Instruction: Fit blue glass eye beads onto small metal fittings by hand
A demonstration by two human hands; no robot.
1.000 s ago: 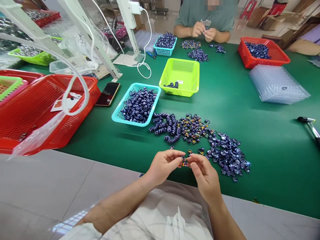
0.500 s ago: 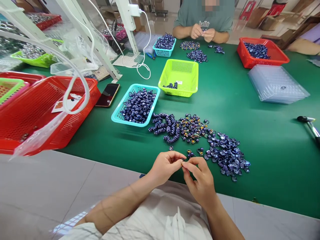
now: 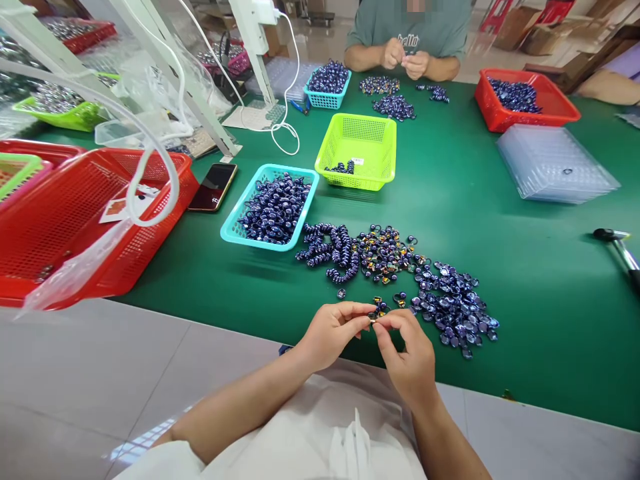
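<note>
Just over the table's near edge, my left hand (image 3: 334,337) pinches a small dark ring-like piece (image 3: 372,317). The fingertips of my right hand (image 3: 411,357) close on the same piece from the other side; its detail is too small to make out. Right behind the fingers lie a few dark rings with gold-coloured parts (image 3: 381,307). Beyond them spreads a pile of similar ring pieces (image 3: 384,257). Flat dark-blue shiny discs (image 3: 457,307) are heaped to the right. Stacked rows of dark-blue pieces (image 3: 341,250) lie at the left, with one loose disc (image 3: 341,293) nearer me.
A blue basket (image 3: 231,230) of dark pieces and a green basket (image 3: 387,150) stand ahead. Left are a phone (image 3: 214,188) and a red basket (image 3: 125,267). Right are clear trays (image 3: 557,167) and a hammer-like tool (image 3: 620,250). A co-worker (image 3: 407,40) sits opposite.
My fingertips, still together on the small piece, have shifted slightly right. My right hand has opened out a little at the knuckles. The co-worker's hands have moved slightly apart.
</note>
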